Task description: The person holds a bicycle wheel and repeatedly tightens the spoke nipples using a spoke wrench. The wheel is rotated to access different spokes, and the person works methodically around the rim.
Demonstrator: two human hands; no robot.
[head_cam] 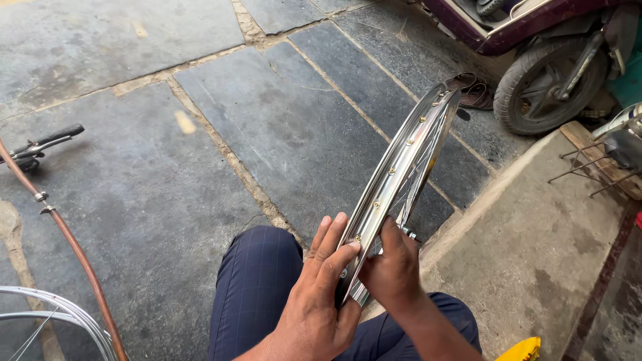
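Note:
A shiny metal bicycle wheel rim (406,150) with thin spokes stands on edge in front of me, running from my lap up toward the upper right. My left hand (317,294) presses flat against the rim's near left side, thumb over its edge. My right hand (393,267) grips the rim's near right side, fingers among the spokes. Both hands sit above my knees in dark blue trousers (257,287).
A scooter's rear wheel (545,83) and maroon body stand at top right, a sandal (476,93) beside them. A raised concrete step (535,254) lies right. A copper-coloured bicycle tube (73,254), another rim (47,321) and a handlebar grip (50,139) are left.

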